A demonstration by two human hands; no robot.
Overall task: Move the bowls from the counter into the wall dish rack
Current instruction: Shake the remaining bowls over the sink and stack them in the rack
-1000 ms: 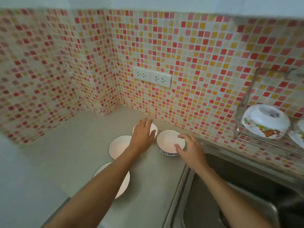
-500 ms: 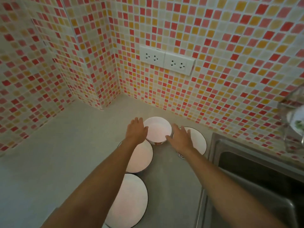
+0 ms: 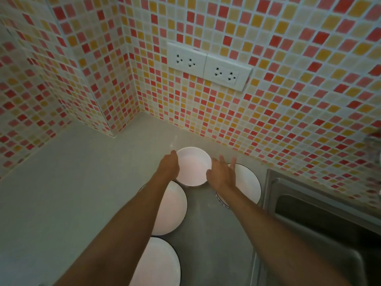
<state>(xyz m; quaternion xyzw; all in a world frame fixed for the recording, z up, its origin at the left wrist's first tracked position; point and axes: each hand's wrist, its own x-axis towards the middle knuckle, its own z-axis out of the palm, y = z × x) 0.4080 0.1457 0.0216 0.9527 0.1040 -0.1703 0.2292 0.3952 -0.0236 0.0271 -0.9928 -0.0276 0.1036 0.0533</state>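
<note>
Both hands cup the small bowl [image 3: 193, 166] near the back wall: the left hand [image 3: 168, 167] lies on its left rim, the right hand [image 3: 221, 175] on its right with fingers spread, so neither grip looks clenched yet. A loose lift could tip it onto the right bowl [image 3: 246, 183] or the plate [image 3: 172, 205] crowding it. The bench [image 3: 72, 182] lies open leftward; the sink [image 3: 309, 213] edge drops off to the right. The rack is seemingly out of view.

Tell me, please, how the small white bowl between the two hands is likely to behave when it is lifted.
The small white bowl looks glazed and rigid, so probably smooth, slippery and breakable if dropped. With the left hand and right hand on opposite sides of its rim, it should lift level. It looks empty, so likely light.
</note>
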